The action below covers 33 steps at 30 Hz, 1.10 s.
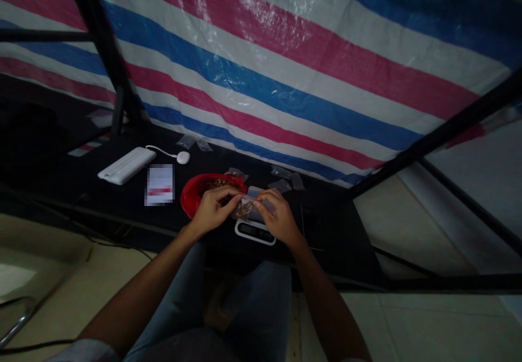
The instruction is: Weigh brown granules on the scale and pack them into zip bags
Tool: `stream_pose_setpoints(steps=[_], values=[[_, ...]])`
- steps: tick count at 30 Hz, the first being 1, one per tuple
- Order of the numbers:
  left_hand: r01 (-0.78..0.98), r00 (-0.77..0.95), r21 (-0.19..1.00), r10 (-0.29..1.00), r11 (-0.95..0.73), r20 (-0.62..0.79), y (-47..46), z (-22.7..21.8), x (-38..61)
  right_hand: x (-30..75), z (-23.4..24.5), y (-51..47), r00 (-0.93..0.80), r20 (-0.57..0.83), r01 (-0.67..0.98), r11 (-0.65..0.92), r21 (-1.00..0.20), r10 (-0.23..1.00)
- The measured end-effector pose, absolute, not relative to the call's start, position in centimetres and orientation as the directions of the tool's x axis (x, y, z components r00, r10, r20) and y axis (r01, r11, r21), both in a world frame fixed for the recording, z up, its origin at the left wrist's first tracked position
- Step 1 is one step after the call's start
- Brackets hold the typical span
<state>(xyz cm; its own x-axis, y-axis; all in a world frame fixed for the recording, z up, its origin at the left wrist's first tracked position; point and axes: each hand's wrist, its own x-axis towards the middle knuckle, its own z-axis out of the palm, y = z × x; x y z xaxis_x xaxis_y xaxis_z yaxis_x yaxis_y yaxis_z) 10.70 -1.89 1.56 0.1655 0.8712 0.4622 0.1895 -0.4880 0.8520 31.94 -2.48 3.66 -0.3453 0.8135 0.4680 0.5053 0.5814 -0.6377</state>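
My left hand [214, 207] and my right hand [276, 216] meet over a small digital scale [253, 230] at the near edge of a black table [122, 199]. Between their pinched fingers is a small clear plastic bag [244, 207] with brownish contents. Just behind my left hand stands a red bowl [191, 192] filled with brown bits. Both hands have their fingers closed on the bag's edges.
A white power bank [126, 165] with a cable and a round white plug [183, 157] lies at the left, beside a white card [159, 184]. Several small clear bags [285, 180] lie behind the scale. A striped tarp [285, 68] hangs behind; black frame bars [101, 41] cross it.
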Motion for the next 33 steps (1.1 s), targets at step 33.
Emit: stream_pose_setpoints(steps=[33], values=[[0.931, -0.138, 0.334, 0.989, 0.148, -0.053, 0.1, 5.1, 2.2, 33.5, 9.1, 5.5, -0.289, 0.475, 0.794, 0.485, -0.366, 0.831]])
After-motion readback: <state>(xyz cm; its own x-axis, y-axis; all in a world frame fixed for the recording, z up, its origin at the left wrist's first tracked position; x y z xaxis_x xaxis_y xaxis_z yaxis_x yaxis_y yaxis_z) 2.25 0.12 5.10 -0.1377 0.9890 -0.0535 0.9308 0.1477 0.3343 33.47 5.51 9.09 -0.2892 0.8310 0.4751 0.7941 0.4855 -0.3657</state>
